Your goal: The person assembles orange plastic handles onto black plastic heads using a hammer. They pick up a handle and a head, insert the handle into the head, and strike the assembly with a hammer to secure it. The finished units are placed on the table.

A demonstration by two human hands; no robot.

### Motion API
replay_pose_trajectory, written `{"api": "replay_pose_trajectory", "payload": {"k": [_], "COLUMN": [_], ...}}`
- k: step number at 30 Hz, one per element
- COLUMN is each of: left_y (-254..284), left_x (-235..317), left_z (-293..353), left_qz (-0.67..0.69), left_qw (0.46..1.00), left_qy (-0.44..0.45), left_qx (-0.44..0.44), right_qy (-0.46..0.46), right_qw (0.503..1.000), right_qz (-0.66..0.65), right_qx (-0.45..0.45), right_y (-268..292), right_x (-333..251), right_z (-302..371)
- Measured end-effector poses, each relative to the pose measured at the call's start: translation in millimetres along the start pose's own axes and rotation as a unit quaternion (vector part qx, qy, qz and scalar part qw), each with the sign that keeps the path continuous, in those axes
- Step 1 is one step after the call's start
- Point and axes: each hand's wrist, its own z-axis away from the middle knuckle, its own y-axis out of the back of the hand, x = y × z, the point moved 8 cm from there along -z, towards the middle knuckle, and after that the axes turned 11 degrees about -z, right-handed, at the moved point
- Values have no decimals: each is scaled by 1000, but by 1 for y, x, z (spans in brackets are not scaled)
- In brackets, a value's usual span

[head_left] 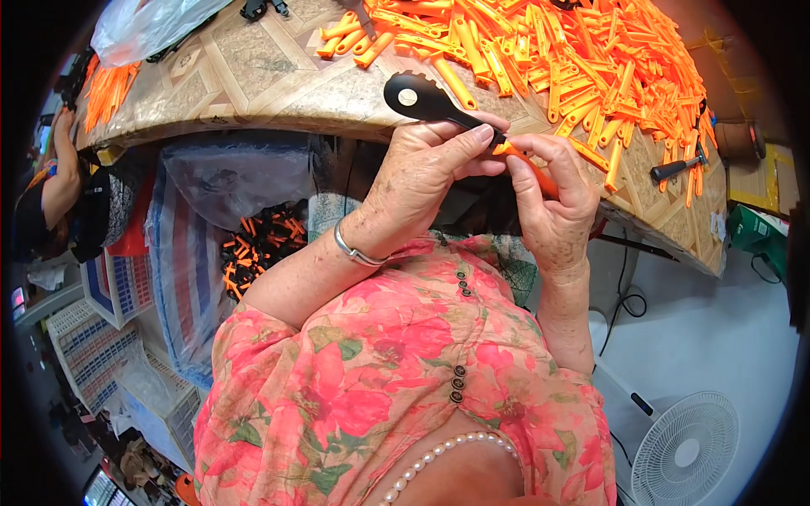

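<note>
Black spoon (429, 101) — neck (460, 117) in left fingers (462, 148), handle (544, 180) in right fingers (526, 179)

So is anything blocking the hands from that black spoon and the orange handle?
Nothing that I can see: the left hand already holds the black spoon near its neck, and the right hand holds the orange handle.

I hold 1 toothed black spoon (426, 99) slantwise, head pointing left: neck in my left hand (426, 160), orange handle (544, 179) in my right hand (558, 198).
</note>
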Motion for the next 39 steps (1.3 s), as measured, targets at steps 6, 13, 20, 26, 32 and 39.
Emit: {"api": "replay_pose_trajectory", "payload": {"k": [6,13,20,26,32,39], "left_y": [0,3,1,0,1,-8], "left_x": [-6,-9,-6,-2,4,19], "left_z": [1,3,4,8,11,14], "left_qz": [4,8,-23,-63,-146,-155], "left_qw": [1000,1000,1000,998,987,976], "left_qy": [16,16,17,-12,-53,-148], "left_qx": [-16,12,9,24,30,-21], "right_qy": [54,86,104,55,-65,-114], "right_qw": [994,986,990,996,996,983], "right_qz": [95,144,94,75,-51,-134], "right_qx": [24,-12,11,10,31,46], "right_y": [3,-6,-4,-4,-2,1], "right_x": [-7,-7,-8,-3,9,12], "right_z": [4,9,10,7,10,14]}}
